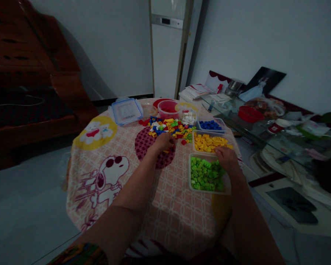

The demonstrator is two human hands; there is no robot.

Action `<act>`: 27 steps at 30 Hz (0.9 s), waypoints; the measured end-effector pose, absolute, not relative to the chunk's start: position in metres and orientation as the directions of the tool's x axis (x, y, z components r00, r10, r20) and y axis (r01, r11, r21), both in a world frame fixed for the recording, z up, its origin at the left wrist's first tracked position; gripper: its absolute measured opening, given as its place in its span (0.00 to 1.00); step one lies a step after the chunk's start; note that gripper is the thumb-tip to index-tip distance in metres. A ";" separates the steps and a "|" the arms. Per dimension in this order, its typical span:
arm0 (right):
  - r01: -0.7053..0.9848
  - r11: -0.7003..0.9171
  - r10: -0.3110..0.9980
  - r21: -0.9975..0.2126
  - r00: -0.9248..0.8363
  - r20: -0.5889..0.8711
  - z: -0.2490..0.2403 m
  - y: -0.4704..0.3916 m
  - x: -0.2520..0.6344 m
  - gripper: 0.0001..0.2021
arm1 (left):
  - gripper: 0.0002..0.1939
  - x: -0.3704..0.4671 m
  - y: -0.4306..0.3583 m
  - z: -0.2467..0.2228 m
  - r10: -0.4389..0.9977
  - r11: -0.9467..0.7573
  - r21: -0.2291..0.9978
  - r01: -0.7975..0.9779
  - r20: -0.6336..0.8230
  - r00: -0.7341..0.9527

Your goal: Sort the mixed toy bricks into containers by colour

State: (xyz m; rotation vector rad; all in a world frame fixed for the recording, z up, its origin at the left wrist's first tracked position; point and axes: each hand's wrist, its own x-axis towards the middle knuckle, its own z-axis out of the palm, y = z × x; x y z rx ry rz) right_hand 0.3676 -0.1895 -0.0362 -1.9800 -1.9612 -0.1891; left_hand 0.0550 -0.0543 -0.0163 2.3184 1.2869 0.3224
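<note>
A mixed pile of small toy building bricks (169, 125) lies in the middle of the round table. At its near edge is my left hand (164, 141), fingers curled inward; a bit of yellow-orange shows just below them, and what they hold is hidden. My right hand (226, 158) hangs over the near right rim of a clear box of yellow bricks (209, 142). Its fingers are pinched together, and I cannot make out what is between them. Closer to me stands a clear box of green bricks (206, 175), partly below my right wrist.
Behind the yellow box is a box of blue bricks (210, 125). White bricks (189, 118) lie beside a pink tub (169, 108) with red pieces. A blue-rimmed lid (127, 111) rests at the back left. A cluttered glass table (231, 110) adjoins on the right.
</note>
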 end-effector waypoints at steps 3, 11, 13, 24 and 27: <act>0.990 -0.008 0.946 -0.143 0.054 0.320 -0.035 -0.190 0.366 0.16 | 0.10 0.053 -0.054 -0.017 0.850 -0.451 0.519 0.726 0.002 0.527; 0.990 0.012 0.947 -0.138 0.033 0.320 -0.032 -0.190 0.366 0.17 | 0.11 0.069 -0.059 -0.011 0.859 -0.455 0.641 0.618 0.136 0.493; 0.991 0.004 0.948 -0.133 0.039 0.316 -0.033 -0.190 0.367 0.17 | 0.11 0.080 -0.066 -0.010 0.844 -0.473 0.687 0.551 0.174 0.508; 0.990 -0.011 0.947 -0.137 0.055 0.317 -0.033 -0.190 0.366 0.17 | 0.18 0.121 -0.099 -0.006 0.804 -0.488 0.762 0.425 0.205 0.558; 0.989 0.002 0.946 -0.145 0.045 0.321 -0.033 -0.190 0.365 0.16 | 0.18 0.105 -0.087 -0.003 0.795 -0.503 0.727 0.467 0.177 0.580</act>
